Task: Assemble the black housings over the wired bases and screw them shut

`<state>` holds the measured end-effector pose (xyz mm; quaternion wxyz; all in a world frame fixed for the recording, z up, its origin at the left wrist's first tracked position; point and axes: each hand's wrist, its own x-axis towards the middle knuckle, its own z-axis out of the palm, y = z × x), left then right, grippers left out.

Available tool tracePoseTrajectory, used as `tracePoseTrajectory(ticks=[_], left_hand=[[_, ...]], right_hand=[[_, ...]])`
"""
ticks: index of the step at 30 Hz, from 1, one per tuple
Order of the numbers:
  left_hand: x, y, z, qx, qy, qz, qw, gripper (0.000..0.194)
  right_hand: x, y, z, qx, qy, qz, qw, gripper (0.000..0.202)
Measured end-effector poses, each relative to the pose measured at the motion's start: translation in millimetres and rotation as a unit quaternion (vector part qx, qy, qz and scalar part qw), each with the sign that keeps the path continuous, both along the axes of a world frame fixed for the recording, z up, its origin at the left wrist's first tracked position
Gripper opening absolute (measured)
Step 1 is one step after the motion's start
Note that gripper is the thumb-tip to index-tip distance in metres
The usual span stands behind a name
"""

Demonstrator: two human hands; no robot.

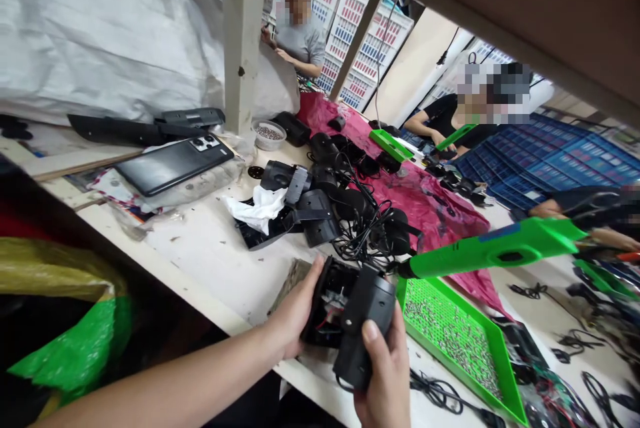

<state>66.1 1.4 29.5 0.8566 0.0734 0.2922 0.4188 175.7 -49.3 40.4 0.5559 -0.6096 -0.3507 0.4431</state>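
Observation:
A black plastic housing (364,321) is held between both hands above the table's front edge. Its left part lies open, with a metal piece and a red wire showing inside. My left hand (295,315) grips this open part from the left side. My right hand (385,361) wraps round the rounded part on the right, thumb on its face. Just behind sits a pile of similar black housings (320,215) with tangled black cords, and a crumpled white cloth (259,208) on the pile's left side. A green electric screwdriver (490,249) points its tip toward the housing from the right.
A green tray (460,335) of small screws lies at the right. Behind are a phone (175,163), a bowl of screws (269,135) and pink plastic sheeting (430,208). A white post (239,41) rises at the back. Several people work beyond.

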Motion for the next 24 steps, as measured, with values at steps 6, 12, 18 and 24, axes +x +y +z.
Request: tracePoseTrajectory(ticks=[6,12,18,24], left_hand=[[-6,5,1.9,-0.063,-0.030,-0.050,0.996,0.068],[-9,8,-1.3,-0.095,-0.039,-0.051,0.993,0.070],[-13,9,-2.9,-0.124,-0.068,-0.023,0.990,0.064],[-14,10,-6.0,-0.099,-0.097,-0.024,0.990,0.065]], right_hand=[[9,1,5.8,-0.004,0.085,-0.008,0.996,0.074],[22,5,1.3,0.004,0.116,-0.020,0.993,0.075],[32,8,9.1,0.002,0.073,-0.029,0.997,0.074],[44,16,5.8,-0.036,0.056,-0.058,0.996,0.076]])
